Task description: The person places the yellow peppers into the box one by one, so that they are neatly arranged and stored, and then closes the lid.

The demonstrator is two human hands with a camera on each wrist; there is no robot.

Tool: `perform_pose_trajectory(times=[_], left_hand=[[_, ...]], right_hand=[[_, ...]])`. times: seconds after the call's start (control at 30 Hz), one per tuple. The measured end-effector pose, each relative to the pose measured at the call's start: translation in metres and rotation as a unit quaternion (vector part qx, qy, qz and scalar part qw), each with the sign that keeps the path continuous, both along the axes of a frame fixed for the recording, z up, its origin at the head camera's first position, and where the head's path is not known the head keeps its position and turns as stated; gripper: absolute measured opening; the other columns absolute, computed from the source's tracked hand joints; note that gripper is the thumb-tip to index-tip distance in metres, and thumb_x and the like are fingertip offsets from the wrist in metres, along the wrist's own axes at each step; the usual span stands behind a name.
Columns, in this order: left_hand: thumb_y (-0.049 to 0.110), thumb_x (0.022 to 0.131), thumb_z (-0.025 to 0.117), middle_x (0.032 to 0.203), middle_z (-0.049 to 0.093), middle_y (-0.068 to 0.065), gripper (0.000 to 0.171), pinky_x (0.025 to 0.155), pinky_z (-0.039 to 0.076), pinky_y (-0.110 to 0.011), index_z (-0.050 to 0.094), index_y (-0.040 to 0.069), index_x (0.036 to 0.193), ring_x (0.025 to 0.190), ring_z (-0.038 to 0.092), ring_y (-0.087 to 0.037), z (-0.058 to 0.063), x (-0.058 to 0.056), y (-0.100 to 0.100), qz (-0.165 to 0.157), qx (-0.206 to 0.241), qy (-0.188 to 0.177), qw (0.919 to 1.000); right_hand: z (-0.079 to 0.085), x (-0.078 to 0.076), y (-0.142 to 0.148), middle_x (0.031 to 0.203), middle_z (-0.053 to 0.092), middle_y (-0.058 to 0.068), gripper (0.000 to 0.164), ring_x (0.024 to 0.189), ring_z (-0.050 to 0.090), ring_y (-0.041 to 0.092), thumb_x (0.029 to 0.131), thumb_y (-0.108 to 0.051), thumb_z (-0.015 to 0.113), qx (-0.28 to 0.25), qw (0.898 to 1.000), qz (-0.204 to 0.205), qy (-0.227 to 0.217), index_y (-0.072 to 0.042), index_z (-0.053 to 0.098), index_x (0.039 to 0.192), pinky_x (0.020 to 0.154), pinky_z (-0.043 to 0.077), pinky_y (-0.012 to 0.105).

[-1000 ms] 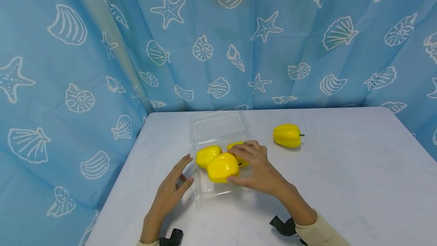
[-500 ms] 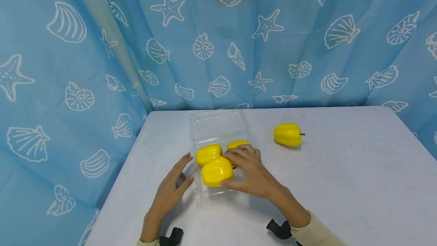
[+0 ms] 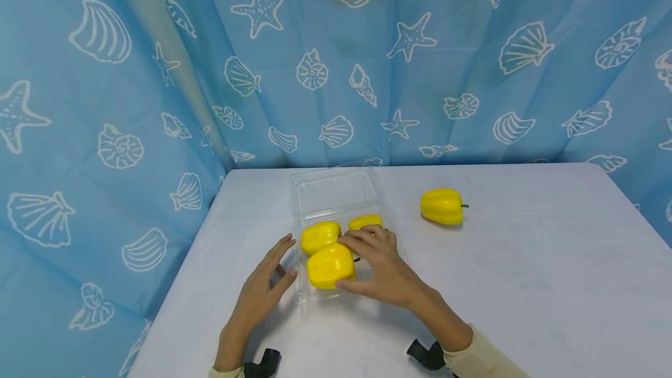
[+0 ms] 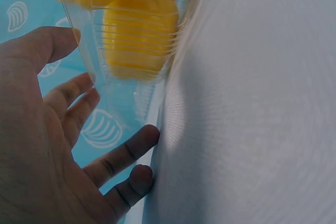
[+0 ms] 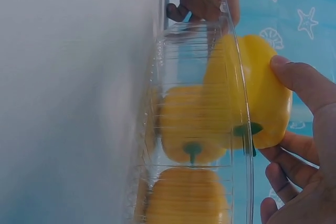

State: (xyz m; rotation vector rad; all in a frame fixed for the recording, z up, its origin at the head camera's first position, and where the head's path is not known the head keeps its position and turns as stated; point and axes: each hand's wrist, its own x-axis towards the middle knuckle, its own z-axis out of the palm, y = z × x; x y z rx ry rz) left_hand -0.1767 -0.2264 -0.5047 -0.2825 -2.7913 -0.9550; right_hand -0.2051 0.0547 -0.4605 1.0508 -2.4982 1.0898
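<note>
My right hand (image 3: 385, 267) holds a yellow bell pepper (image 3: 328, 266) with a green stem at the near side of a clear plastic clamshell box (image 3: 338, 191). In the right wrist view this bell pepper (image 5: 257, 87) stands partly above the box rim, between thumb and fingers. Two more yellow bell peppers lie in the box: one at the left (image 3: 319, 236), the other at the back right (image 3: 366, 221), partly hidden by my right hand. My left hand (image 3: 262, 290) stays at the box's left side, fingers spread and loosely bent, thumb at the rim (image 4: 79, 51) in the left wrist view.
Another yellow bell pepper (image 3: 442, 206) lies on the white-covered table (image 3: 525, 273), right of the box. The open lid lies back toward the far table edge. A blue shell-patterned curtain (image 3: 315, 63) hangs behind and to the left. Black wrist mounts (image 3: 262, 363) show below the hands.
My right hand has carried the bell pepper left and toward me, to the near-left part of the box, uncovering more of the back pepper. The left hand has hardly moved.
</note>
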Motion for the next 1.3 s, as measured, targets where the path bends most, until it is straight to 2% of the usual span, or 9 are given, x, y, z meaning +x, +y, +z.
perform_pose_trajectory(times=[0.27, 0.6, 0.8, 0.93, 1.13, 1.3], left_hand=[[0.043, 0.099, 0.059, 0.159, 0.031, 0.017, 0.059, 0.065, 0.046, -0.028, 0.04, 0.033, 0.154, 0.087, 0.054, -0.007, 0.0, -0.001, -0.001, -0.005, 0.001, 0.005, 1.0], [0.043, 0.099, 0.059, 0.159, 0.031, 0.017, 0.059, 0.066, 0.047, -0.029, 0.039, 0.034, 0.154, 0.087, 0.054, -0.008, 0.001, -0.001, -0.003, -0.007, 0.004, 0.002, 1.0], [0.04, 0.098, 0.061, 0.158, 0.032, 0.018, 0.06, 0.063, 0.046, -0.026, 0.041, 0.033, 0.154, 0.086, 0.054, -0.007, -0.002, -0.002, -0.002, -0.014, 0.008, 0.009, 0.9998], [0.04, 0.098, 0.062, 0.158, 0.033, 0.017, 0.06, 0.063, 0.046, -0.025, 0.041, 0.032, 0.153, 0.086, 0.054, -0.007, -0.004, -0.001, -0.001, -0.014, 0.003, 0.007, 0.9999], [0.042, 0.098, 0.06, 0.158, 0.031, 0.02, 0.06, 0.065, 0.047, -0.027, 0.04, 0.035, 0.154, 0.086, 0.054, -0.006, -0.001, -0.002, -0.002, -0.01, -0.003, 0.004, 0.9999], [0.042, 0.098, 0.061, 0.158, 0.032, 0.018, 0.06, 0.066, 0.046, -0.027, 0.04, 0.034, 0.154, 0.087, 0.054, -0.007, -0.001, -0.002, -0.001, -0.007, -0.004, 0.001, 1.0]], right_hand=[[0.0, 0.001, -0.001, 0.139, 0.057, 0.006, 0.074, 0.125, 0.038, 0.02, 0.075, -0.045, 0.088, 0.006, 1.0, -0.008, -0.01, -0.012, 0.062, 0.136, 0.095, 0.026, 0.05], [-0.001, 0.0, -0.004, 0.135, 0.061, 0.004, 0.072, 0.123, 0.04, 0.02, 0.074, -0.049, 0.086, 0.031, 0.999, -0.018, 0.009, -0.012, 0.065, 0.132, 0.093, 0.026, 0.049], [-0.012, -0.003, -0.004, 0.131, 0.063, 0.003, 0.072, 0.12, 0.043, 0.021, 0.075, -0.051, 0.085, 0.078, 0.996, -0.039, 0.007, -0.011, 0.067, 0.132, 0.091, 0.027, 0.049], [-0.015, -0.003, -0.005, 0.13, 0.063, 0.003, 0.072, 0.119, 0.043, 0.021, 0.074, -0.051, 0.085, 0.076, 0.996, -0.038, 0.006, -0.011, 0.067, 0.131, 0.091, 0.027, 0.049], [-0.012, -0.004, -0.006, 0.133, 0.062, 0.003, 0.071, 0.12, 0.042, 0.022, 0.076, -0.052, 0.083, 0.088, 0.995, -0.037, -0.007, -0.014, 0.065, 0.133, 0.091, 0.027, 0.049], [-0.01, -0.005, -0.006, 0.134, 0.061, 0.002, 0.071, 0.119, 0.042, 0.022, 0.077, -0.052, 0.082, 0.093, 0.995, -0.034, -0.024, -0.015, 0.064, 0.134, 0.09, 0.027, 0.049]])
